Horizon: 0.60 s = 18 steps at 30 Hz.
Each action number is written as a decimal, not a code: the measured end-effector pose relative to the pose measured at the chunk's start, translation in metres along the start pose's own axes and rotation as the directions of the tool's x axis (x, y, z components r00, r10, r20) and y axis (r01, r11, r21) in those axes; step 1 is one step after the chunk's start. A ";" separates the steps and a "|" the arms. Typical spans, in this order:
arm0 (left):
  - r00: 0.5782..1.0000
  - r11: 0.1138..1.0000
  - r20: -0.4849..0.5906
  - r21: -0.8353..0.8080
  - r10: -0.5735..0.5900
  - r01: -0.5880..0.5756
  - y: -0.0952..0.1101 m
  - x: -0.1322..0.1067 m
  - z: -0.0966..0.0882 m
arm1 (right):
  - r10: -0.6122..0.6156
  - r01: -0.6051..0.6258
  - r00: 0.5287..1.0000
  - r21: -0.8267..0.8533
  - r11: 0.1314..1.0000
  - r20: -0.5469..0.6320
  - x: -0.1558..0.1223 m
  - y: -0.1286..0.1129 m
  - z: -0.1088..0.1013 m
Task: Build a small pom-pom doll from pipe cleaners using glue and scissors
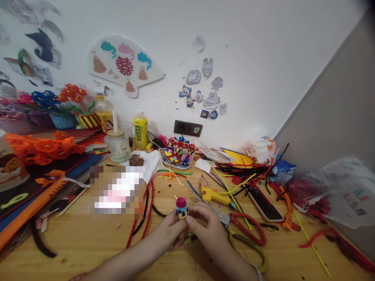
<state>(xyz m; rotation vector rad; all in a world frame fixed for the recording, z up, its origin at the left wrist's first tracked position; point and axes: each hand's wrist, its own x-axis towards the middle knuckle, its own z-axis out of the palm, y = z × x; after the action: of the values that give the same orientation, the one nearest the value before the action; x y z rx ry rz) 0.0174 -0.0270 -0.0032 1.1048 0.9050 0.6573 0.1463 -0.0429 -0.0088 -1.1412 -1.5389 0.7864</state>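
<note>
Between my two hands, low in the middle of the head view, is a small fuzzy doll figure (182,208) with a magenta top, a light-blue band and a pale yellow face with dark marks. My left hand (173,228) is closed around its lower part from the left. From the right, the thumb and fingers of my right hand (203,220) pinch its side. The figure's lower end is hidden by my fingers. Just right of my right hand lie red-handled scissors (249,226) and a second pair with olive-yellow handles (252,249). A yellow glue gun (213,193) rests behind that hand.
Several similar small figures stand on a white tray (177,166) at the back. Loose pipe cleaners (234,168) are strewn about. A phone-like black slab (263,203) lies at right. A glass jar (118,146) and yellow bottle (140,130) stand near the wall; flower pots (63,120) are at left.
</note>
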 end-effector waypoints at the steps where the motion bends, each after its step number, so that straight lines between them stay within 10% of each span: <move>1: 1.000 1.000 0.009 -0.013 -0.010 0.011 0.000 0.000 0.000 | 0.020 -0.020 1.000 0.052 0.998 -0.004 0.000 0.001 0.001; 18: 0.982 0.998 0.184 -0.030 -0.053 0.060 0.008 -0.005 -0.003 | 0.323 -0.355 0.935 0.417 0.837 0.148 0.005 0.001 0.003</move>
<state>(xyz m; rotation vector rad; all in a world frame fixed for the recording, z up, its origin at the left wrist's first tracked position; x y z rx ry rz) 0.0118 -0.0269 0.0052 1.0846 0.7614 0.5140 0.1438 -0.0378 -0.0093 -1.0595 -1.1379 1.3542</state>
